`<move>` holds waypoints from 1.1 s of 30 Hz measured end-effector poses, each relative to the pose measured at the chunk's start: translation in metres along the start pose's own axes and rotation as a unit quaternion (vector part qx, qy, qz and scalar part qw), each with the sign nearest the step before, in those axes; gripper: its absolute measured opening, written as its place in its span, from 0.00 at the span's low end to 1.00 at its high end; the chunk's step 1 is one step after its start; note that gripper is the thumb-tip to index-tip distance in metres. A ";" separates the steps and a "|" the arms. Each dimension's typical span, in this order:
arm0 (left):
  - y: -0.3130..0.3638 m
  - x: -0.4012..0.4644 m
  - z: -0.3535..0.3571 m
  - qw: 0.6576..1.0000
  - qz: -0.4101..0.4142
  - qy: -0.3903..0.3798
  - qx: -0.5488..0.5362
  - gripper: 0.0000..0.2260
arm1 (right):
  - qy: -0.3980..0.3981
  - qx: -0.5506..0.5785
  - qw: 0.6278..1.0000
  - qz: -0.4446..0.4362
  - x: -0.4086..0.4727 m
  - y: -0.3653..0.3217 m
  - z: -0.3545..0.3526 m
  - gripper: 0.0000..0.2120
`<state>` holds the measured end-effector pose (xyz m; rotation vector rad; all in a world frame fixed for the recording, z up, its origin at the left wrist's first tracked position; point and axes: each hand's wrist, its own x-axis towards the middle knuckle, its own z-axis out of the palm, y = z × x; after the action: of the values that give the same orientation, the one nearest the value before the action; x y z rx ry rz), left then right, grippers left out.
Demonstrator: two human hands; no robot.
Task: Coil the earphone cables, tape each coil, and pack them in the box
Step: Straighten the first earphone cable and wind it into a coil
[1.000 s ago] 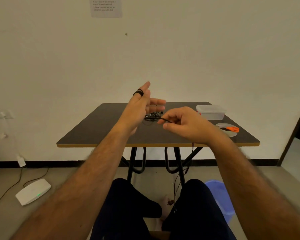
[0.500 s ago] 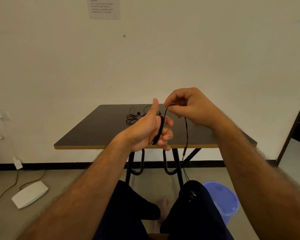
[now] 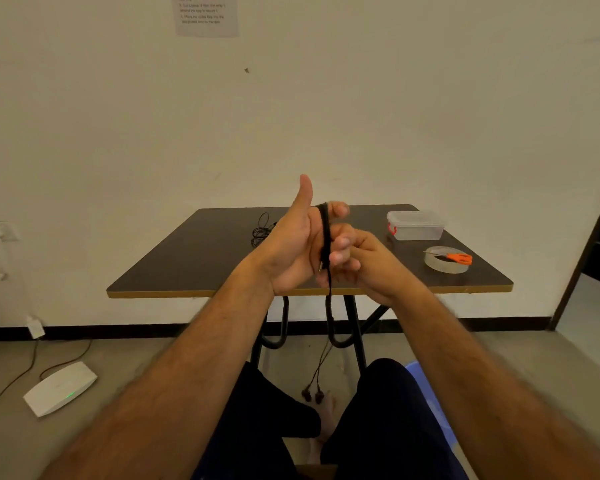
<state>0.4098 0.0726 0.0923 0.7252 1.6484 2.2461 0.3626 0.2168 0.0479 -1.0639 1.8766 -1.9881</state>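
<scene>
— What have your hands got right now?

— My left hand [image 3: 291, 247] is up in front of the table [image 3: 194, 265], palm turned toward me, thumb pointing straight up. The black earphone cable [image 3: 325, 237] is wound in several turns around its fingers [image 3: 336, 208], which stand fairly straight with the tips bent a little over the top of the loop.

— And the right?

— My right hand [image 3: 368, 261] sits just beside the left fingers, touching them, its own fingers curled. It appears to pinch the cable at the low side of the loop, though the exact contact is blurred and I can't tell for sure.

— Where does the rest of the cable go?

— It drops straight down from below the fingers, past the table edge, and ends in two earbuds [image 3: 313, 395] dangling between my knees.

— Anything else nearby?

— Beyond the left thumb a second earphone cable [image 3: 262, 230] lies in a loose tangle on the table. Out past my right fingers sits a clear box [image 3: 415, 225] with its lid on and a red clasp, and nearer me a tape roll [image 3: 445, 263] with orange-handled scissors [image 3: 456, 258] resting on top.
</scene>
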 end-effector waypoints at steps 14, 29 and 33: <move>0.010 0.007 -0.017 0.979 0.119 0.151 0.070 0.30 | -0.041 -0.099 0.993 0.054 -0.019 0.010 0.012 0.09; -0.016 0.002 -0.031 0.962 -0.085 0.092 0.242 0.42 | 0.033 -0.410 0.910 -0.056 -0.015 -0.052 -0.014 0.08; -0.022 -0.001 -0.022 0.973 -0.129 0.028 0.190 0.39 | 0.047 -0.374 0.921 -0.095 -0.009 -0.062 -0.022 0.07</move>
<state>0.3968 0.0609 0.0665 0.4939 2.0948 1.8106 0.3749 0.2502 0.1038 -1.3756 2.7833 -1.4086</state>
